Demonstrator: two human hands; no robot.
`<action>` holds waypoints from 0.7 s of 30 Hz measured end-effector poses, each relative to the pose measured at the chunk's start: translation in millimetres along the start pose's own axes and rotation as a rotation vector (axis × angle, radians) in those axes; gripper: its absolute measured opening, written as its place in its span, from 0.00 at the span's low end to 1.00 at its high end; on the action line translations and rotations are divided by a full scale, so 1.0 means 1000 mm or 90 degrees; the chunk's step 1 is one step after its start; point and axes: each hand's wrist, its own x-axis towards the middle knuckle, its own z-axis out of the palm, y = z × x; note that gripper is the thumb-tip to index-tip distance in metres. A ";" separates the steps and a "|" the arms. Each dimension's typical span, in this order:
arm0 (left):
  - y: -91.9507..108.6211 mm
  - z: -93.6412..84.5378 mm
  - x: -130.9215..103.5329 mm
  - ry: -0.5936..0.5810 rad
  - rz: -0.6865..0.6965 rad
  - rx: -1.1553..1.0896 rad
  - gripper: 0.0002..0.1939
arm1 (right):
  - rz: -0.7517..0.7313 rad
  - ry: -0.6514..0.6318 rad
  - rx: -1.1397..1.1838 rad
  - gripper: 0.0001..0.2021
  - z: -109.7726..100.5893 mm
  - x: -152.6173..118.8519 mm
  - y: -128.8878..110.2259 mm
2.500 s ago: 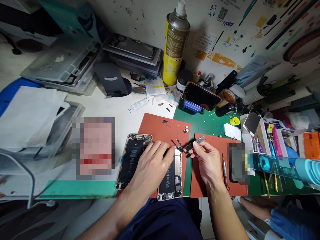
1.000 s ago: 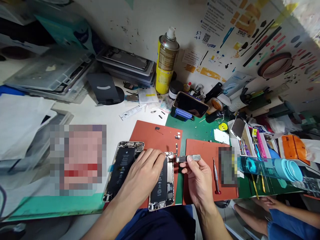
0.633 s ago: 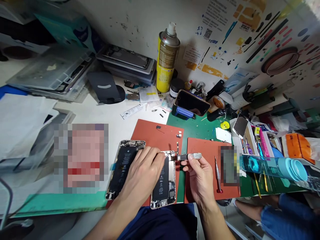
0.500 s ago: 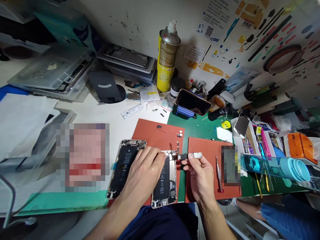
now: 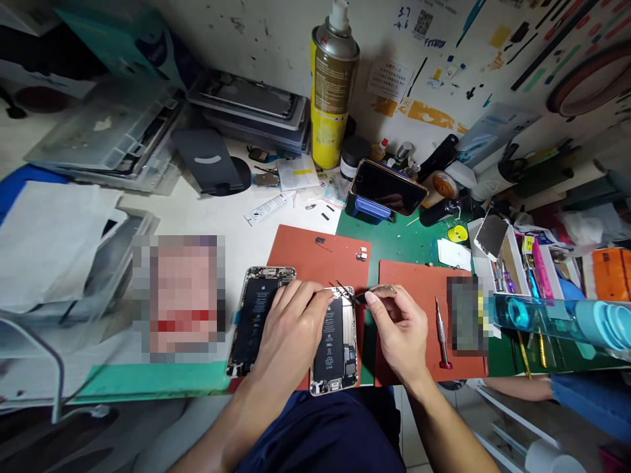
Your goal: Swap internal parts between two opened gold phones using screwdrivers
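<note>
An opened smartphone (image 5: 331, 338), its black battery showing, lies at the front of the left red-brown mat (image 5: 340, 246). The fingers of my left hand (image 5: 293, 322) are bent together on its upper left edge and hide that corner. Just beyond its upper right corner, my right hand (image 5: 401, 328) pinches a small narrow circuit board (image 5: 387, 290) between thumb and fingers. Thin dark strips run from the board over the phone's top; what they are is too small to tell. A second opened phone (image 5: 249, 315) lies to the left, partly under my left hand.
A screwdriver (image 5: 442, 335) lies on the right red-brown mat (image 5: 409, 282). Beyond stand a phone on a blue stand (image 5: 369, 208) and a yellow spray can (image 5: 328, 125). A blue bottle (image 5: 552, 318) and a tool tray (image 5: 483, 230) are to the right. Tiny parts (image 5: 362, 253) sit on the left mat.
My right hand has turned the circuit board from lying flat toward me to a tilted, edge-on position. My left hand stays on the phone. The whole view has shifted slightly.
</note>
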 end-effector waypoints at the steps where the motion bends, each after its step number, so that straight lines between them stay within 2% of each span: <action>1: 0.000 0.000 0.000 0.000 -0.001 0.004 0.10 | -0.006 -0.013 -0.006 0.07 0.000 0.003 -0.001; 9: 0.001 0.001 0.000 -0.007 -0.004 0.050 0.12 | 0.003 -0.111 -0.044 0.09 0.000 0.027 -0.005; 15: 0.003 0.000 0.003 0.019 -0.013 0.068 0.08 | -0.001 -0.139 -0.051 0.07 0.001 0.036 -0.003; 21: 0.004 0.001 0.006 0.019 -0.033 0.081 0.05 | -0.053 -0.163 -0.078 0.06 0.001 0.042 -0.007</action>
